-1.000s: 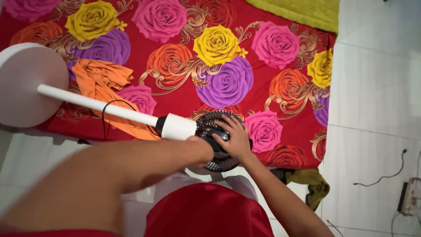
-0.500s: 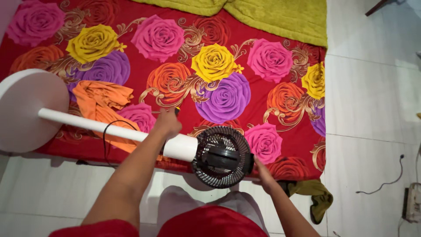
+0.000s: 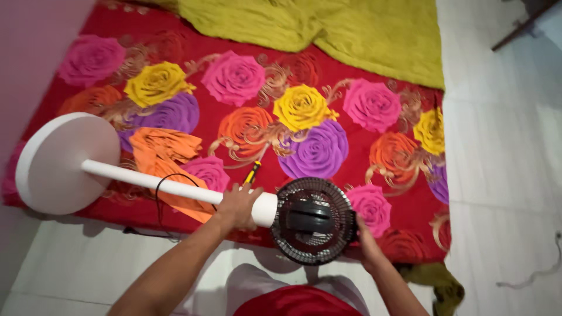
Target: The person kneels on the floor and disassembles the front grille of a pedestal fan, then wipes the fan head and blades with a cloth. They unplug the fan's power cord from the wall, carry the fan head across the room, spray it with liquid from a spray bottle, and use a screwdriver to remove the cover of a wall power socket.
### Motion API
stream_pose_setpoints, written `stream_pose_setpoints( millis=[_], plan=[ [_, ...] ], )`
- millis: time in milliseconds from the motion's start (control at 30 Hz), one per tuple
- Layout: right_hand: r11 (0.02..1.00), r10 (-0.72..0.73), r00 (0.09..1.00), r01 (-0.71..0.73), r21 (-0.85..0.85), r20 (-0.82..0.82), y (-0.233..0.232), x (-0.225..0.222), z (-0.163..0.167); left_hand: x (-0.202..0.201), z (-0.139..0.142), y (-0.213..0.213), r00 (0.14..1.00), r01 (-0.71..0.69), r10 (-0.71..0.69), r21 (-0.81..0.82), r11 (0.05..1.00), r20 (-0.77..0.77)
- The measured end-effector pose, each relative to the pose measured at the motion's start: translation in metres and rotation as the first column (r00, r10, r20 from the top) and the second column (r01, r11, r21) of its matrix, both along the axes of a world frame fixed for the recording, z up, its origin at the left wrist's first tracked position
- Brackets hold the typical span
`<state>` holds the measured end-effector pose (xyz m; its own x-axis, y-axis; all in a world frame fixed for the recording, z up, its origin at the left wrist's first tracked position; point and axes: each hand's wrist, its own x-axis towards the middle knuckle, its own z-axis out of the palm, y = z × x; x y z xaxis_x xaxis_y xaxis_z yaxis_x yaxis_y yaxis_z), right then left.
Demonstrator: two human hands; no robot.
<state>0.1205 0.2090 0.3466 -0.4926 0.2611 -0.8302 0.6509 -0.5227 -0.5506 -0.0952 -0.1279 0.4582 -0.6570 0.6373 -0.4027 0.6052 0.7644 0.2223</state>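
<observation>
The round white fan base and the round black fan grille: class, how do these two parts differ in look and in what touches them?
The round white fan base is solid and smooth; the round black fan grille is an open mesh of ribs. The base stands on edge with no hand on it; the right hand holds the grille's rim, while the left hand grips the white pole. Both are circular and sit at opposite ends of that pole.

A pedestal fan lies tipped on its side across the near edge of a mattress covered in red cloth printed with big roses. Its round white base stands on edge at the left, and the white pole runs rightward to the dark round grille head. A thin black cord loops around the pole near its middle.
</observation>
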Motion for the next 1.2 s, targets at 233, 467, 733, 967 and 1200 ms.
stream_pose_setpoints(
  millis=[233,467,733,967,1200],
  plan=[
    [0.975,0.106,0.879,0.000,0.222,-0.464,0.032,-0.056,0.107,-0.018,0.135,-0.048,0.985,-0.173,0.171,0.318,0.932,0.034],
    [0.977,-0.053,0.699,-0.113,-0.183,-0.714,-0.036,-0.142,0.237,-0.019,0.166,-0.088,0.892,-0.421,0.245,0.498,0.758,0.380],
    [0.901,0.388,0.408,-0.358,0.246,-0.827,-0.184,-0.195,0.326,0.006,0.101,-0.194,0.997,-0.027,-0.034,0.706,0.707,0.072],
    [0.800,0.510,0.202,-0.468,0.375,-0.836,-0.285,-0.212,0.355,0.061,0.100,-0.258,0.782,-0.623,0.434,0.595,0.509,0.448],
    [0.725,0.570,0.101,-0.530,0.441,-0.816,-0.366,-0.191,0.364,0.124,0.196,-0.335,0.296,-0.826,0.812,0.562,-0.046,0.502]
  ],
)
